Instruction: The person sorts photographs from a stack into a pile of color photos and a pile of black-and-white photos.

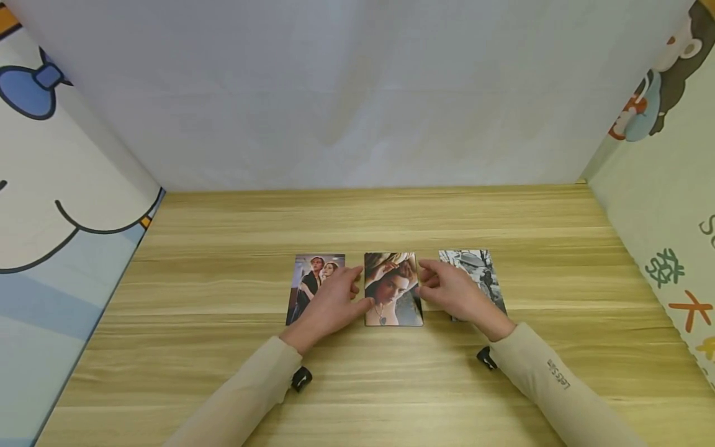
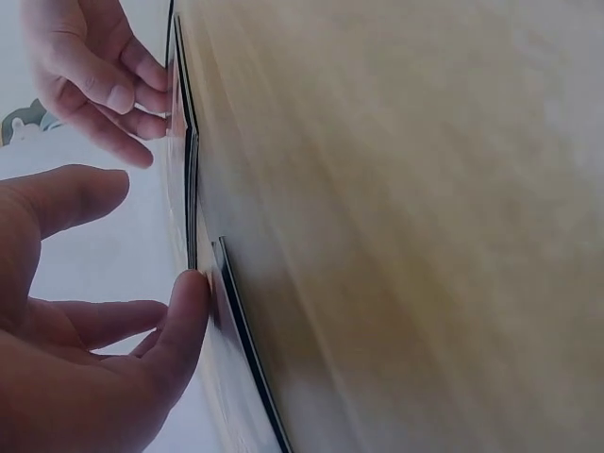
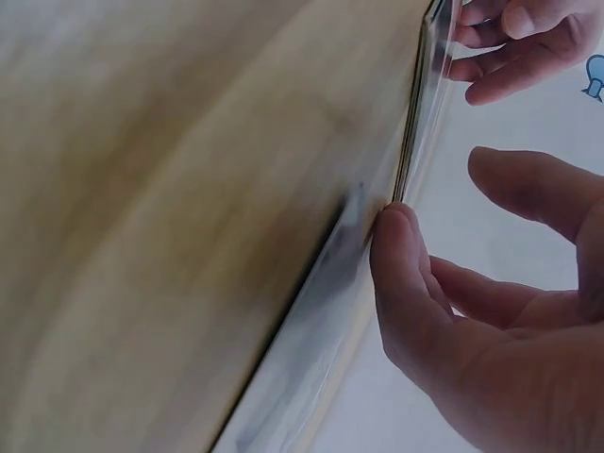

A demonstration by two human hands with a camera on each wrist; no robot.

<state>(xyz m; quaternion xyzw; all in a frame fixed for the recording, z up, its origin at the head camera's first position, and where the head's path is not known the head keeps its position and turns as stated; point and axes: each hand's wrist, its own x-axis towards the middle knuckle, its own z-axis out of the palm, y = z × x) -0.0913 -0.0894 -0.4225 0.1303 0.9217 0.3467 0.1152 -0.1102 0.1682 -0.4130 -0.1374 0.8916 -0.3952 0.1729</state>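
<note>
Three picture cards lie in a row on the wooden table (image 1: 391,385). The middle one (image 1: 393,292), a close portrait with a pendant, looks like a stack of several thin cards in both wrist views. My left hand (image 1: 335,298) is at its left edge, with a fingertip (image 2: 192,293) touching the side. My right hand (image 1: 455,288) is at the right edge, also touching with a fingertip (image 3: 392,226). Neither hand closes round the stack. A card with two people (image 1: 307,279) is partly hidden under my left forearm and hand. My right hand partly covers a grey picture card (image 1: 480,267).
A pale curtain-like wall (image 1: 357,93) rises behind the table. Cartoon-printed panels stand at the left (image 1: 67,161) and right (image 1: 659,236). Black straps (image 1: 301,379) show at both wrists beside the beige sleeves.
</note>
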